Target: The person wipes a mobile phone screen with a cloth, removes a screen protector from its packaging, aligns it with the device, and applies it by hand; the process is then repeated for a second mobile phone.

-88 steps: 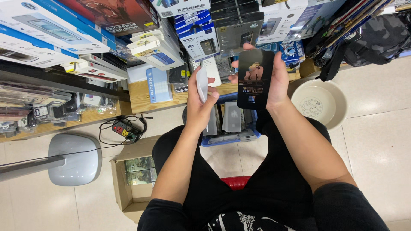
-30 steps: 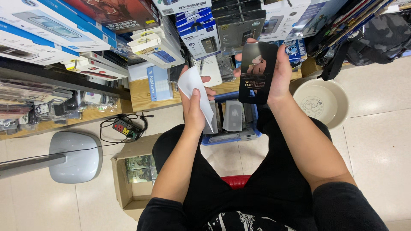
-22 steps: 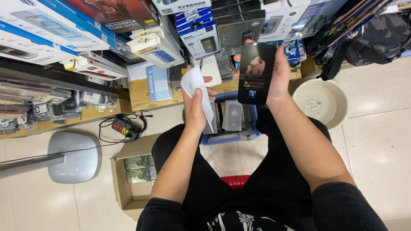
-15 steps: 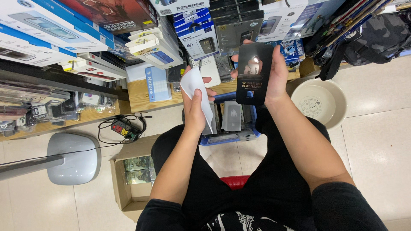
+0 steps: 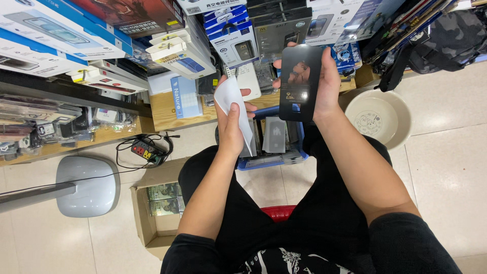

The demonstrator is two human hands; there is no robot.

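Note:
My left hand grips a white folded sheet, thumb pressed along it, raised over my lap. My right hand holds a flat black glossy packet upright, fingers wrapped behind its right edge. Both hands hover above a blue basket on the floor between my knees; several flat grey packets stand in it. The two hands are a short gap apart and do not touch.
Shelves of boxed goods fill the top. A low wooden ledge runs behind the basket. A cream bowl sits right, an open cardboard box and a power strip left, a grey fan base far left.
My left hand has turned the white sheet from flat against the black packet to upright and apart from it. The right hand has kept the packet almost still.

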